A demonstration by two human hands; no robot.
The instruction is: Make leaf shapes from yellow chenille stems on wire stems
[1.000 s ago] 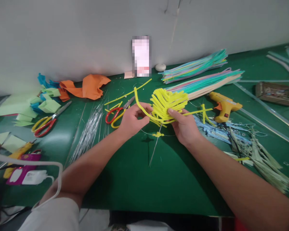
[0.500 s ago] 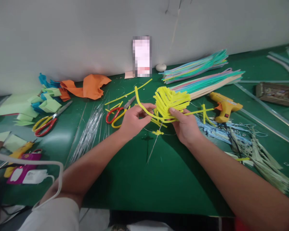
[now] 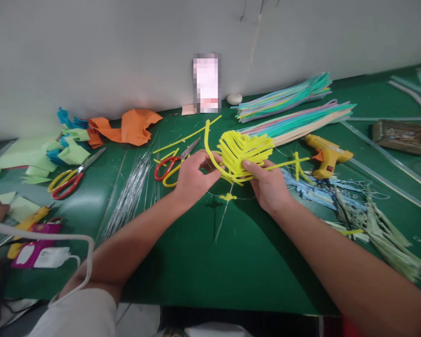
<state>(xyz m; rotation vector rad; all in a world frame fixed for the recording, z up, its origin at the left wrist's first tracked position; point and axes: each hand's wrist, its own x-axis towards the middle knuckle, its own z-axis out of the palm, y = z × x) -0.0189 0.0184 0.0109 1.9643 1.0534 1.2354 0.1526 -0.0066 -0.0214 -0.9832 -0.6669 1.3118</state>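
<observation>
The left hand (image 3: 192, 177) has its grip closed on a single yellow pipe cleaner (image 3: 210, 149), thumb and fingers pinched together around the strand, which curves up and away from the knuckles. The right hand (image 3: 268, 185) has its grip clamped on the lower edge of a yellow pipe-cleaner bundle (image 3: 243, 149), thumb on top and fingers beneath; the bundle fans out in folded loops above both hands, held just over the green table (image 3: 196, 262). The loose strand runs from the left hand into the base of that bundle. A thin wire stem (image 3: 223, 217) hangs from the bundle down toward the table.

Just left of the left hand lie red-handled scissors (image 3: 168, 166), and farther left a sheaf of silver wires (image 3: 129, 196). To the right of the right hand sits a yellow glue gun (image 3: 326, 152); behind the bundle lie stacks of pastel pipe cleaners (image 3: 294, 119).
</observation>
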